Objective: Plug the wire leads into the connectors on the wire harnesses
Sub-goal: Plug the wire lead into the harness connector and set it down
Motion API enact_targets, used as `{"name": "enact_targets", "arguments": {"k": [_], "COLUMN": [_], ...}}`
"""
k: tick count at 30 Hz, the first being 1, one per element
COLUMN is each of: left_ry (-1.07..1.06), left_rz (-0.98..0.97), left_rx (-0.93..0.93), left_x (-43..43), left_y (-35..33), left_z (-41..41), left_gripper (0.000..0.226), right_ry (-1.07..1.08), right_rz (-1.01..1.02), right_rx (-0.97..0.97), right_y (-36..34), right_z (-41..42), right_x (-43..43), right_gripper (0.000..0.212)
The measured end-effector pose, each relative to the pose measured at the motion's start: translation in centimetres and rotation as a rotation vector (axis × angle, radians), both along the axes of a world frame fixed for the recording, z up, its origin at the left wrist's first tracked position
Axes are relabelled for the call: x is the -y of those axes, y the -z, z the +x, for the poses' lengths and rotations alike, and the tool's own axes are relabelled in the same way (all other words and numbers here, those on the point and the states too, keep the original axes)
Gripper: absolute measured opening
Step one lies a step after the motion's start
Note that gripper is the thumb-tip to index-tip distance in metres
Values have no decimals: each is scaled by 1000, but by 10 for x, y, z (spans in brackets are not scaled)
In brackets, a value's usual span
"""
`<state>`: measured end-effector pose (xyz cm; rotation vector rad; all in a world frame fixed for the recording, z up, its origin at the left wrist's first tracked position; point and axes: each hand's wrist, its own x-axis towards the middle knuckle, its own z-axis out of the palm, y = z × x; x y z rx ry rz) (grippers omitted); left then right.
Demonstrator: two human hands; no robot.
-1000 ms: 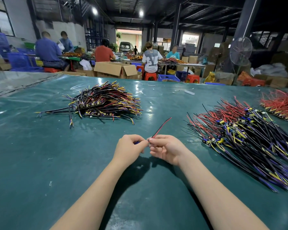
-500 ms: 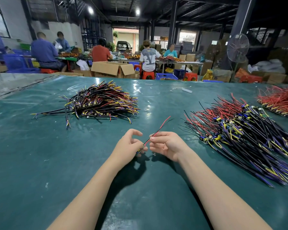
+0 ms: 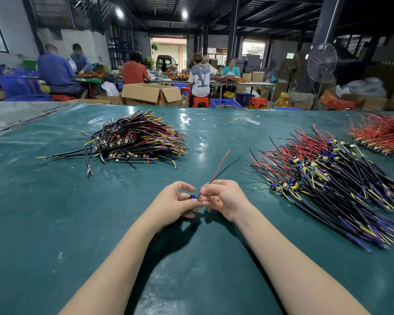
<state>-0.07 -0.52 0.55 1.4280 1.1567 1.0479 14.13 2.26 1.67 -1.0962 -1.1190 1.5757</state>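
From the head camera, both bare forearms reach out over the green table cover (image 3: 55, 223) and the hands meet near its middle, just above the surface.

The left hand (image 3: 176, 200) is curled in, with the thumb and fingertips pinching a blue connector (image 3: 193, 197). Only a small corner of it shows between the fingers. The right hand (image 3: 224, 198) sits just beside it, almost knuckle to knuckle. Its thumb and forefinger nip the wire leads (image 3: 217, 171) close to where they reach the connector, and its other fingers are loosely bent beneath. There are two leads, one red and one black, and they rise from between the two hands and slant away to the right, with their free ends in the air. I cannot tell whether their near ends are seated in the connector, because the fingertips cover the join.

A heap of black, yellow and purple harnesses (image 3: 137, 139) lies well off to the left. A bigger spread of red and black harnesses (image 3: 328, 178) lies to the right of the hands, and a red bundle (image 3: 382, 135) lies beyond that at the table's far right.

Behind the table, people sit on red stools at other benches, near an open cardboard box (image 3: 152, 94) and a standing fan (image 3: 322, 60).
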Motion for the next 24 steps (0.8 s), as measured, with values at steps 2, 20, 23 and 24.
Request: {"name": "enact_targets", "arguments": {"k": [2, 20, 23, 24], "left_ry": [12, 242, 263, 275], "left_rz": [6, -149, -167, -178], "left_rx": [3, 5, 3, 5], "left_x": [1, 8, 9, 9], "left_y": [-1, -10, -11, -11], "left_z": [1, -8, -8, -8], "left_gripper": [16, 11, 13, 14], "right_ry": [28, 376, 413, 414], "right_rz": [-8, 1, 15, 24], "right_rx": [-37, -303, -313, -302], "right_y": [0, -4, -3, -3], "right_z": [0, 20, 26, 28], "right_x": [0, -14, -17, -17], "right_gripper": [19, 23, 23, 23]}}
